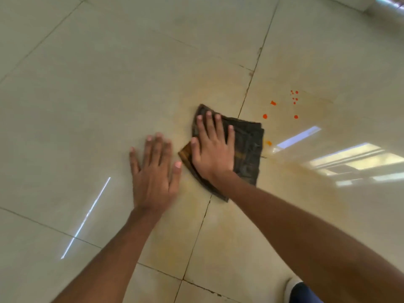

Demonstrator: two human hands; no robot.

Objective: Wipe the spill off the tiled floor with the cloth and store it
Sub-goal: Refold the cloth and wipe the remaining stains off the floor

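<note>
A dark folded cloth (247, 154) lies flat on the beige tiled floor (98, 95), across a grout line. My right hand (213, 147) presses down on its left half with straight, spread fingers. My left hand (154, 171) rests flat on the bare tile just left of the cloth, fingers spread, touching nothing else. Orange-red drops of the spill (284, 106) dot the tile beyond the cloth to the right. A small orange blot (268, 142) sits at the cloth's right edge. A pale yellowish smear (295, 182) spreads over the tiles around and right of the cloth.
Dark grout lines (251, 84) cross the glossy floor. Bright window reflections (354, 160) shine on the tiles at the right. A white shoe tip and blue trouser leg (299, 287) show at the bottom right. A metallic object (391, 3) sits in the top right corner.
</note>
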